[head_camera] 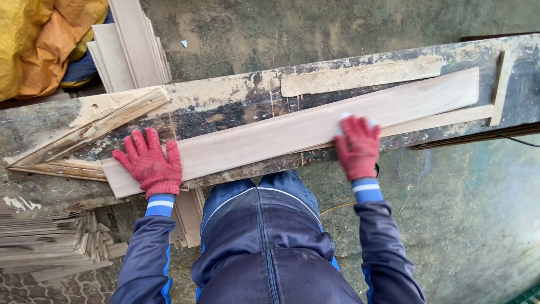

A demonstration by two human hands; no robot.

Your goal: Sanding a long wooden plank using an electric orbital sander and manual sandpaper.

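A long pale wooden plank lies slantwise on a worn, dark workbench. My left hand, in a red knit glove, rests flat with fingers spread on the plank's near left end. My right hand, also in a red glove, presses on the plank's front edge further right, curled over a small pale pad whose edge peeks out above the fingers. My blue jacket and jeans fill the bottom of the view.
Thin wood strips lie on the bench behind the plank, and a splintered offcut at the left. Stacked boards lean at the top left beside a yellow tarp. A pile of thin slats sits on the floor.
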